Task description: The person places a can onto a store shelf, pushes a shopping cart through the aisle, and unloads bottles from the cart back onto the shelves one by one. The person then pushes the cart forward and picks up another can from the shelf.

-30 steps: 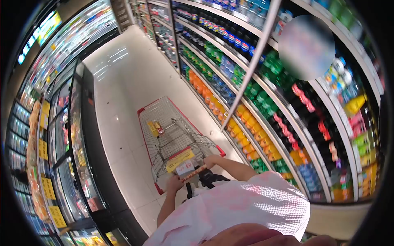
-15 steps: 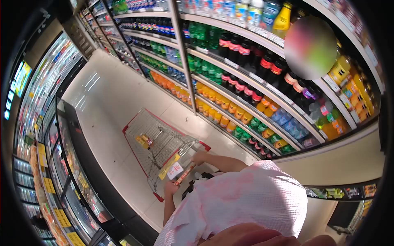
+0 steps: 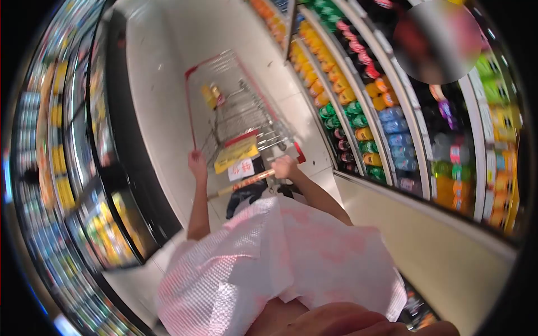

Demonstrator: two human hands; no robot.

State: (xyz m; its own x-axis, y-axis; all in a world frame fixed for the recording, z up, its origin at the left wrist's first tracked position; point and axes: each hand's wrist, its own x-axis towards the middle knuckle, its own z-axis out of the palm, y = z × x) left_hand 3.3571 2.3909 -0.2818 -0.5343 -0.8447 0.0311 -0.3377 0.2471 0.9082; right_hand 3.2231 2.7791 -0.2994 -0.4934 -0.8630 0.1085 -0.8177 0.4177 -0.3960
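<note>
Open floor (image 3: 159, 61) runs along the upper centre, between the black freezer (image 3: 126, 101) at left and the drink shelves (image 3: 370, 106) at right. The cart (image 3: 241, 115) sits mid-frame; the right hand (image 3: 284, 167) wraps its handle (image 3: 252, 181), the left hand (image 3: 196, 166) curls closed on its left rim.

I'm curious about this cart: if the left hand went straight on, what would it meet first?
Most likely the red side rail, which runs ahead of the left hand; blur makes it hard to tell whether they touch.
</note>
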